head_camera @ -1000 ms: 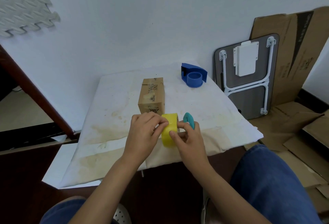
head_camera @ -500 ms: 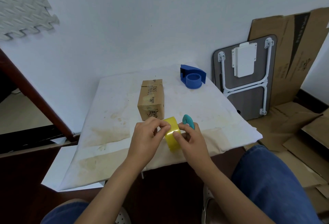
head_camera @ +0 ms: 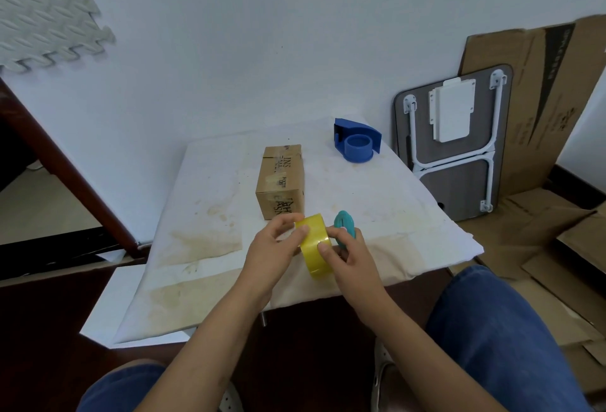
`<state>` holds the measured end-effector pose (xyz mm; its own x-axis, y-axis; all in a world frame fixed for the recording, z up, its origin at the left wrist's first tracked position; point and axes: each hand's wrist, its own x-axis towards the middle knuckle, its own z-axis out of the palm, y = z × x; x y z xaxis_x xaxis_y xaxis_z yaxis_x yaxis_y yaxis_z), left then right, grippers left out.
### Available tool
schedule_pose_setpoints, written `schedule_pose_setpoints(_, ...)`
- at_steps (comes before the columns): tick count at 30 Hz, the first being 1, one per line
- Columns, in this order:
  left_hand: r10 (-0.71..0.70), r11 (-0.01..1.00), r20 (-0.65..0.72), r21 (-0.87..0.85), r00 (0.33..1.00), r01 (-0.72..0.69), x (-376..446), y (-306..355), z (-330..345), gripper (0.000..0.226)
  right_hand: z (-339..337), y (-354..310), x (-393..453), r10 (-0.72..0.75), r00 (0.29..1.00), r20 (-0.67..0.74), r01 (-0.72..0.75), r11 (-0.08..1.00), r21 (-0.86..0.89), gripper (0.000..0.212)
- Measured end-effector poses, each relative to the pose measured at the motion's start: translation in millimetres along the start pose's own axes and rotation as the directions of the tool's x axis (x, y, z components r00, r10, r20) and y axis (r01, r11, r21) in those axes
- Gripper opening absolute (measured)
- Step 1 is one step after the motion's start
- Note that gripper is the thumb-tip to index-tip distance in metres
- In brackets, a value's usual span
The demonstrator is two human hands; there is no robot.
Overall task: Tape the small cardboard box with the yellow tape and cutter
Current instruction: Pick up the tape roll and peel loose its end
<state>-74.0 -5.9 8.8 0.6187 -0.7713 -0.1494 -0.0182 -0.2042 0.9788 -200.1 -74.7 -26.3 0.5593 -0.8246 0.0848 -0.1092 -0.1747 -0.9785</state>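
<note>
A small brown cardboard box point(head_camera: 282, 180) lies lengthwise on the white cloth-covered table point(head_camera: 210, 202), just beyond my hands. Between both hands I hold a yellow tape roll point(head_camera: 315, 249), tilted, above the table's near part. My left hand point(head_camera: 273, 249) pinches the roll's upper left edge with fingertips on the tape surface. My right hand point(head_camera: 349, 256) grips the roll from the right, thumb on its face. A teal cutter point(head_camera: 343, 227) sits just behind my right fingers; I cannot tell whether the hand touches it.
A blue tape dispenser point(head_camera: 357, 144) stands at the table's far right corner. A folded grey table point(head_camera: 459, 146) and flattened cardboard point(head_camera: 537, 110) lean against the wall on the right. More cardboard covers the floor there. My knees in blue jeans are below the table edge.
The roll has tilted and turned between my hands, and my left fingertips have shifted along its upper edge. The box and dispenser have not moved.
</note>
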Motion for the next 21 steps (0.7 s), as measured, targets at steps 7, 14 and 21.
schedule_pose_setpoints(7,-0.033,0.991,-0.035,-0.130,0.999,0.028,-3.2,8.2,6.0,0.012,2.1,1.5,1.7,-0.051,0.999,-0.012,0.050,0.997,-0.061,0.027)
schedule_pose_setpoints(14,0.090,0.996,-0.106,0.037,0.990,-0.087,0.9,-6.1,6.0,0.017,-0.6,-7.1,4.3,-0.146,0.989,0.027,0.149,0.972,-0.184,0.023)
schedule_pose_setpoints(21,-0.084,0.996,-0.083,-0.044,0.993,0.080,25.6,-7.1,-9.1,0.031,-46.7,-4.2,49.8,-0.280,0.951,0.127,0.293,0.697,-0.655,0.031)
